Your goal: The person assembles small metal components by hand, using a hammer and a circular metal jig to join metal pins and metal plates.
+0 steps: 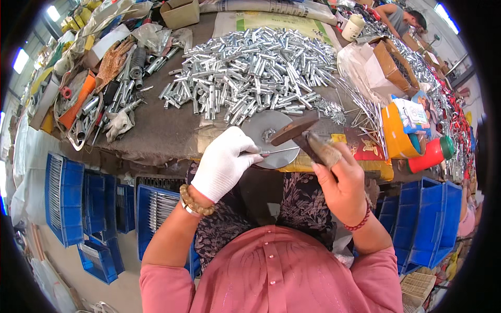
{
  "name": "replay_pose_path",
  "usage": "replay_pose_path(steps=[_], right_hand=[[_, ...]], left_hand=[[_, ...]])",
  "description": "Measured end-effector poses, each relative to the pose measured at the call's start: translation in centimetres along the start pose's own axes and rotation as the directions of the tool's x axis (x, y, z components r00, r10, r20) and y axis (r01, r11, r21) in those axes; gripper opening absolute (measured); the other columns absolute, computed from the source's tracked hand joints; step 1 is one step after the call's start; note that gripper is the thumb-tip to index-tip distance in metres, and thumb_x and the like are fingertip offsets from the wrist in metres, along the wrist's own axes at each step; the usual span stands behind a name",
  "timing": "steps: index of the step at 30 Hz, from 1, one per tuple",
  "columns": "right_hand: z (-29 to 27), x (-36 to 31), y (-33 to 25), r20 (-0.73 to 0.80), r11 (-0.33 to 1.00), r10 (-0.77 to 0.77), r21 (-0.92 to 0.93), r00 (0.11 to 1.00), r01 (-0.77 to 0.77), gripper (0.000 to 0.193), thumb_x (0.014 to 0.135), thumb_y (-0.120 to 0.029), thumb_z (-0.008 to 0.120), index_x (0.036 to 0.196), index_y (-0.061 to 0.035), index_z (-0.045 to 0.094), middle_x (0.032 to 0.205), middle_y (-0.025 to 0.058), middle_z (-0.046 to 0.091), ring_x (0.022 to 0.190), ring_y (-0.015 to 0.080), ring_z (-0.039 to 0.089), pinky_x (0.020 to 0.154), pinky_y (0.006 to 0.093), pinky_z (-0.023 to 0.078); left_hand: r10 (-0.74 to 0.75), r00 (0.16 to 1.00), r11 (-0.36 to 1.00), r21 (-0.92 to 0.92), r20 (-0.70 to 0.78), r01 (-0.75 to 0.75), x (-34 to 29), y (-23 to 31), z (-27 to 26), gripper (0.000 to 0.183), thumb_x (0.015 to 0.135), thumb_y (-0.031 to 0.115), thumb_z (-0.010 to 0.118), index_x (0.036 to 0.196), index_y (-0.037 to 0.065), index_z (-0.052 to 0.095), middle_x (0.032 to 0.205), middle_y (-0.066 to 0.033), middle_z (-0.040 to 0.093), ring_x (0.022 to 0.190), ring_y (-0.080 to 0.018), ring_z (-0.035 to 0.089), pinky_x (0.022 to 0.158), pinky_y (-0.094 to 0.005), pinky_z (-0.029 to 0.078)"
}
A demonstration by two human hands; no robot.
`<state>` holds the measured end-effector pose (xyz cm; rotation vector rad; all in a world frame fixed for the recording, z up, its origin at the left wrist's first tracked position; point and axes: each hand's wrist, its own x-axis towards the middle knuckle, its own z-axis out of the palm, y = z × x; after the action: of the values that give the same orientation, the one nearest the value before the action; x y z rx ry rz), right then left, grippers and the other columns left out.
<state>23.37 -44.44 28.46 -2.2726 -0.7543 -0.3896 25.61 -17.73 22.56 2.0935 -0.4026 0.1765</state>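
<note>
My left hand (222, 164), in a white knitted glove, pinches a thin metal rod (283, 151) lying level near the table's front edge. A round grey metal plate (255, 128) is beneath the rod, with a small heap of tiny parts (268, 134) at its middle. My right hand (342, 180), mostly bare with a worn covering on a finger, is closed around a hammer (294, 130). The dark hammer head is raised over the plate, apart from the rod as far as I can tell. Beyond the plate spreads a large pile of short silvery metal tubes (250, 68).
Tools and an orange-handled item (78, 107) crowd the left side. Loose rods (365, 107), a yellow box (395, 130) and a red bottle with green cap (430, 155) lie right. Blue bins (65, 201) flank my legs, more blue bins (422, 224) rightward. Another person (399, 21) sits far right.
</note>
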Motion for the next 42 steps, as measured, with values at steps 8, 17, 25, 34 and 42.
replay_pose_path(steps=[8,17,25,34,42], right_hand=[[1.5,2.0,4.0,0.233,0.98,0.194,-0.014,0.953,-0.197,0.027,0.09,-0.007,0.076,0.117,-0.0053,0.072,0.098,0.0147,0.059,0.091,0.0375,0.063,0.079,0.046,0.052],[3.7,-1.7,0.5,0.212,0.989,0.147,-0.055,0.966,-0.139,0.019,0.088,-0.012,0.078,0.093,-0.0037,0.062,0.086,0.0164,0.066,0.083,0.0402,0.069,0.071,0.0486,0.053],[4.7,-3.4,-0.8,0.609,0.54,0.396,0.451,0.687,-0.711,0.021,0.1,-0.012,0.071,0.117,-0.0003,0.067,0.079,0.0044,0.068,0.064,0.0079,0.056,0.059,0.0287,0.048],[7.6,-4.4,-2.2,0.501,0.756,0.308,0.387,0.809,-0.528,0.028,0.094,-0.008,0.076,0.119,0.0014,0.068,0.085,0.0175,0.071,0.069,0.0184,0.062,0.066,0.0344,0.052],[4.9,-3.3,1.8,0.276,0.755,0.433,0.41,0.858,-0.512,0.051,0.101,-0.002,0.066,0.152,-0.0072,0.057,0.099,-0.0002,0.067,0.078,0.0052,0.06,0.067,0.0218,0.05]], left_hand=[[0.006,1.0,1.0,-0.029,0.024,-0.005,-0.4,0.2,-0.6,0.016,0.079,0.004,0.086,0.094,0.002,0.079,0.087,-0.0083,0.063,0.084,-0.0239,0.064,0.078,-0.0345,0.052],[0.157,0.97,0.955,0.278,-0.185,-0.101,-1.9,0.9,0.7,0.023,0.084,0.005,0.084,0.106,0.003,0.079,0.096,-0.0081,0.066,0.087,-0.0209,0.066,0.078,-0.0313,0.052],[-0.544,0.835,0.72,-0.557,-0.085,0.413,-5.7,3.2,5.0,0.059,0.107,0.008,0.058,0.163,0.003,0.04,0.096,-0.0062,0.073,0.072,-0.0071,0.062,0.061,-0.0226,0.053],[-0.57,0.807,0.678,-0.644,-0.155,0.355,-7.9,2.8,4.4,0.067,0.1,0.009,0.071,0.159,0.002,0.041,0.103,-0.0073,0.076,0.07,-0.0041,0.055,0.058,-0.0203,0.043],[-0.769,0.459,0.624,-0.68,-0.445,0.386,-20.5,-5.1,-1.4,0.063,0.097,0.015,0.071,0.154,0.0,0.048,0.108,-0.0099,0.074,0.079,-0.008,0.059,0.066,-0.022,0.047]])
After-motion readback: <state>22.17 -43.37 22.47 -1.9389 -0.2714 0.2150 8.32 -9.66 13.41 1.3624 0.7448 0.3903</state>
